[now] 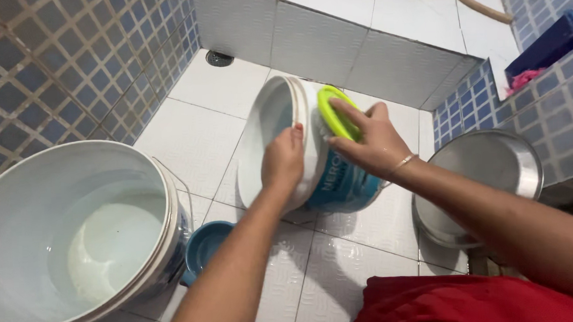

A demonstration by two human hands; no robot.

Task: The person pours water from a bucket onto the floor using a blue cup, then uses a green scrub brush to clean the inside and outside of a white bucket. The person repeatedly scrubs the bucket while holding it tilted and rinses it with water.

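white plastic bucket [279, 139] tipped on its side on tiled floor [201, 129] | left hand [283, 160] clamps rim | right hand [370, 141] grips green scrub brush [336, 112] against wall | likely light, stiff, wet-slick; hold rim

Bright even light, soft shadows, faint glare on wet tiles, wide-angle edge bending

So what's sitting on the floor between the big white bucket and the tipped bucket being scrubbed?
A small blue bowl sits there on the white tiled floor, close beside the big bucket, seen in the head view.
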